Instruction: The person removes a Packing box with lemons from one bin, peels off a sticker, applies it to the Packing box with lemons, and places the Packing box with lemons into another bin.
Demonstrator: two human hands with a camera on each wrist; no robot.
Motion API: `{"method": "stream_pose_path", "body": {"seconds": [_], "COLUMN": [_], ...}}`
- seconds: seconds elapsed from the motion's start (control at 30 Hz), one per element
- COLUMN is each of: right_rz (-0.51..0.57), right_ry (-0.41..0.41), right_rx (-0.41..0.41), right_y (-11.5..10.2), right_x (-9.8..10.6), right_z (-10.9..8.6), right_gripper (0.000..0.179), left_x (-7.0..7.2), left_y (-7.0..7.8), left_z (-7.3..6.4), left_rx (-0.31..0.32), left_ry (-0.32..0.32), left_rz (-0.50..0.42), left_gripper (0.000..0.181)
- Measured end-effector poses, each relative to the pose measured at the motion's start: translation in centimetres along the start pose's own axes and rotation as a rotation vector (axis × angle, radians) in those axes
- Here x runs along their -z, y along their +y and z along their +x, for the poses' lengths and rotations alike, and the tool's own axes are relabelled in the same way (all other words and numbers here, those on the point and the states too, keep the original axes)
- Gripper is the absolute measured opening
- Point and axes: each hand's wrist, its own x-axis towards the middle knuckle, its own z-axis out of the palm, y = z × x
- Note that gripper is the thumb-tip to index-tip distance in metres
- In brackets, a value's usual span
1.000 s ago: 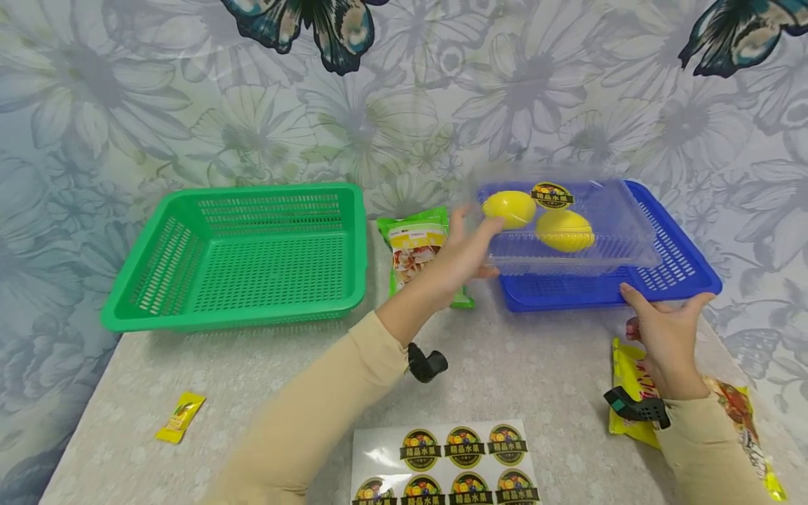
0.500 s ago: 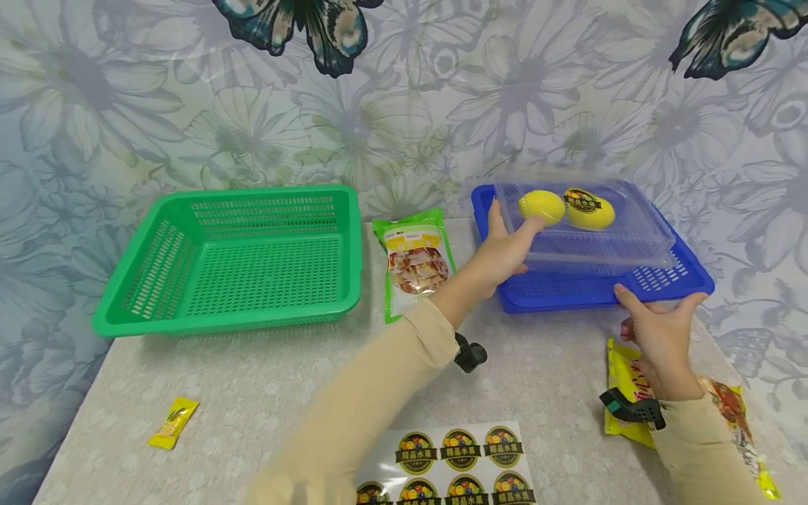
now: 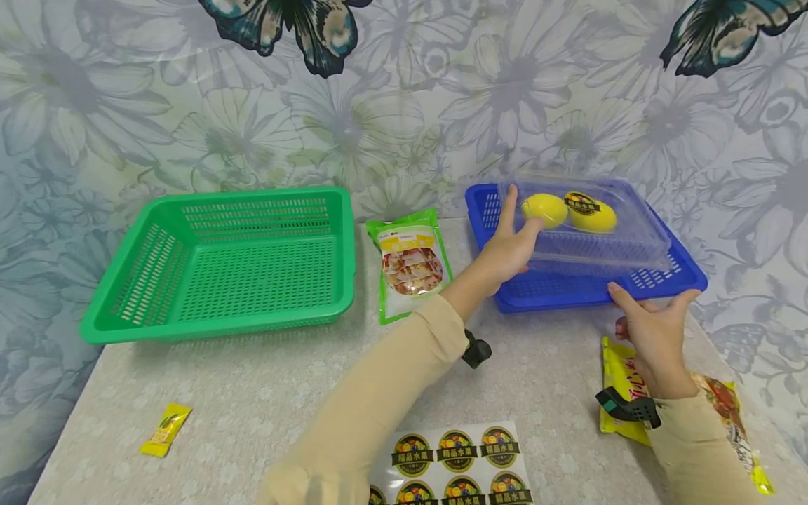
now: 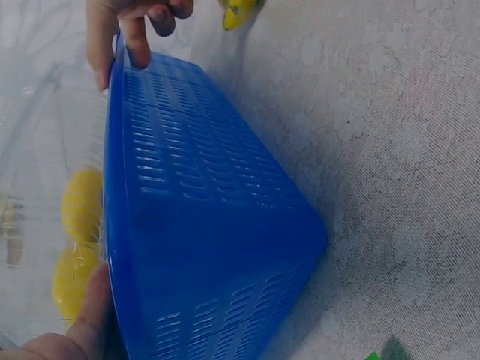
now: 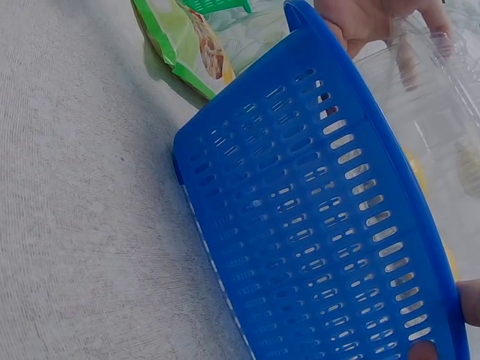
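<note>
My left hand (image 3: 505,249) grips the left end of a clear plastic fruit box (image 3: 606,245), thumb on the near side. Inside the box lie two yellow, lemon-like fruits (image 3: 544,210); a round black-and-gold sticker (image 3: 581,203) is on the lid. The box sits slightly tilted in the blue basket (image 3: 555,298), over its rim at the back. My right hand (image 3: 656,333) pinches the basket's front rim near the right corner. In the left wrist view, the right hand's fingers (image 4: 135,41) straddle that rim.
A green basket (image 3: 344,280) stands at the left. Between the baskets lies a green-edged food packet (image 3: 413,266). A sticker sheet (image 3: 457,466) is in front, a small yellow sachet (image 3: 166,429) at left. A yellow packet (image 3: 621,379) and another snack packet (image 3: 726,414) lie by the right arm.
My left hand has carried the fruit box rightward and down into the blue basket; in the last half second it has hardly moved. My right hand stays on the basket rim.
</note>
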Motion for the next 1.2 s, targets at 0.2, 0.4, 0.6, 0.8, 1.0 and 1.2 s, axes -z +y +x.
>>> {"method": "stream_pose_path", "body": {"seconds": [0.2,0.4,0.6,0.8,1.0,1.2], "right_rz": [0.002,-0.013,-0.036,-0.01,-0.016,-0.003], "right_ry": [0.008,0.014,0.011,-0.015,-0.021,-0.023], "right_rx": [-0.002,-0.006,-0.026,-0.008,-0.011,0.007], "right_y": [-0.1,0.1,0.2,0.1,0.0,-0.1], "right_x": [0.0,0.0,0.1,0.1,0.0,0.0], "right_z": [0.0,0.1,-0.1,-0.2,-0.2,-0.3], "right_gripper": [0.132,0.132,0.132,0.131,0.131,0.13], "left_x": [-0.6,-1.9,-3.0,-3.6,-3.8,-3.9], "left_y": [0.3,0.2,-0.3,-1.0,-1.3,-1.0], "left_z": [0.5,1.3,2.2,2.8,2.8,2.9], "left_rx": [0.02,0.075,0.142,0.181,0.211,0.236], "left_ry": [0.021,0.038,0.047,0.058,0.092,0.103], "left_rz": [0.009,0.006,0.005,0.034,0.059,0.137], "left_gripper": [0.069,0.071,0.073,0.073,0.071,0.078]}}
